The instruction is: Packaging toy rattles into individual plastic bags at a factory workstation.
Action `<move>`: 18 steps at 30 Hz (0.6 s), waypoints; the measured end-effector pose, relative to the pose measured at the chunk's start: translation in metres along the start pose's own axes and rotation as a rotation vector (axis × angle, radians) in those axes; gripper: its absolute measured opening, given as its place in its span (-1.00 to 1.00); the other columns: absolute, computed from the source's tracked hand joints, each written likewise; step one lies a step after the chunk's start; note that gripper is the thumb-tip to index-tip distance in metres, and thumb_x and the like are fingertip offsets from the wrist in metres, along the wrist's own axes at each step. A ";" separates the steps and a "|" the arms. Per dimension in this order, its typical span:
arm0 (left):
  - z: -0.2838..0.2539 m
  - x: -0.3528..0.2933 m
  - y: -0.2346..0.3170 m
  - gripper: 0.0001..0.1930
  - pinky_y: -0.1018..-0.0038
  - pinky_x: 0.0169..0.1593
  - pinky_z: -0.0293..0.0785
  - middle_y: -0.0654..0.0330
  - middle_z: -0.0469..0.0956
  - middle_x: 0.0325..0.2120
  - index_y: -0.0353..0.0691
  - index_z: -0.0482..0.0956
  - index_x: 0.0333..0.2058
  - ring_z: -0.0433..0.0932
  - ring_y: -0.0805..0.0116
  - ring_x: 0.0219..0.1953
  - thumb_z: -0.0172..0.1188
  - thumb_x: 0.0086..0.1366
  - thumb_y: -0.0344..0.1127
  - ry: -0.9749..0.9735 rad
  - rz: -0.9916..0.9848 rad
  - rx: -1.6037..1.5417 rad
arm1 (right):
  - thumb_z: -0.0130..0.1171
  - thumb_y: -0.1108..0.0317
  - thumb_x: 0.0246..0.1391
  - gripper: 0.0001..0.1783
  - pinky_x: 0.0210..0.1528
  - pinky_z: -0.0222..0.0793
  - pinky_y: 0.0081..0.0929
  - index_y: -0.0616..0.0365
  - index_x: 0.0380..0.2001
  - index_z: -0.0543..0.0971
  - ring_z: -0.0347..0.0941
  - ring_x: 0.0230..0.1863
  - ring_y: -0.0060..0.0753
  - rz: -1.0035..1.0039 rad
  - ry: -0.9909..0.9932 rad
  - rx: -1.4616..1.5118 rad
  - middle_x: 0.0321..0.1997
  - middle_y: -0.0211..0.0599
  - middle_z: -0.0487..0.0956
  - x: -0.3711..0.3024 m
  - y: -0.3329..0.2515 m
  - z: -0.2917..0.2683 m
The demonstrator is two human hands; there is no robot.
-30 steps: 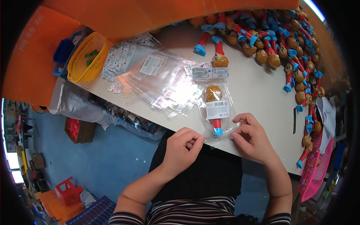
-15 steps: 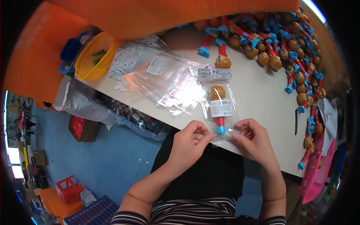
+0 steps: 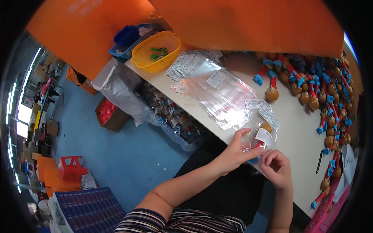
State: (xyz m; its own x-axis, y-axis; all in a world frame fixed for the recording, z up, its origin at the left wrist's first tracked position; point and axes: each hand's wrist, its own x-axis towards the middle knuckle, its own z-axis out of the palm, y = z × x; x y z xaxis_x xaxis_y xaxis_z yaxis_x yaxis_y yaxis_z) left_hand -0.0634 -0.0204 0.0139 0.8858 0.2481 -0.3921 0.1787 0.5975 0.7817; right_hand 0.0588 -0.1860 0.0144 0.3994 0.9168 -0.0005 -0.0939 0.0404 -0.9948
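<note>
A clear plastic bag with a printed header card [image 3: 269, 118] lies at the near edge of the table. Inside it is a toy [image 3: 266, 127] with a round brown head, a red stem and a blue end, partly covered by a white label. My left hand [image 3: 234, 153] grips the bagged toy from the left, its thumb lying across the lower part and the index finger raised. My right hand [image 3: 278, 169] is closed at the bag's lower end, fingers curled and pinching the plastic. The toy's blue end is largely hidden by my thumb.
Flat clear bags [image 3: 221, 97] are spread on the table, left of the bagged toy. Beyond stands a yellow basket [image 3: 142, 66] with green pieces. Loose toys [image 3: 326, 93] pile up at right, above a pink basket [image 3: 324, 213]. Bagged toys [image 3: 178, 118] fill a sack below the table's left edge.
My view has swung left, so the scene sits further right. The bagged toy has tilted, and my left hand has moved from the bag's lower corner onto the toy.
</note>
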 end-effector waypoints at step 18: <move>-0.322 0.034 0.016 -0.65 0.48 -0.38 0.33 0.24 0.51 -0.21 -0.21 0.45 -0.09 0.44 0.40 -0.38 0.20 0.32 -0.09 0.723 0.613 -0.290 | 0.18 0.56 0.00 -0.60 0.13 0.42 -0.25 0.27 -0.02 0.48 0.39 0.23 0.04 -0.343 0.128 -0.898 0.30 0.09 0.34 0.004 0.026 0.015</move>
State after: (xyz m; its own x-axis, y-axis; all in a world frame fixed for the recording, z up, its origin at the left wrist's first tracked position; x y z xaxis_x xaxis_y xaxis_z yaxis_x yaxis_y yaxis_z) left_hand -0.1677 0.2428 -0.1431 0.2980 0.9249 -0.2363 -0.4209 0.3494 0.8371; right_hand 0.0445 -0.1758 -0.0099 0.3764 0.8594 0.3462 0.7566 -0.0695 -0.6501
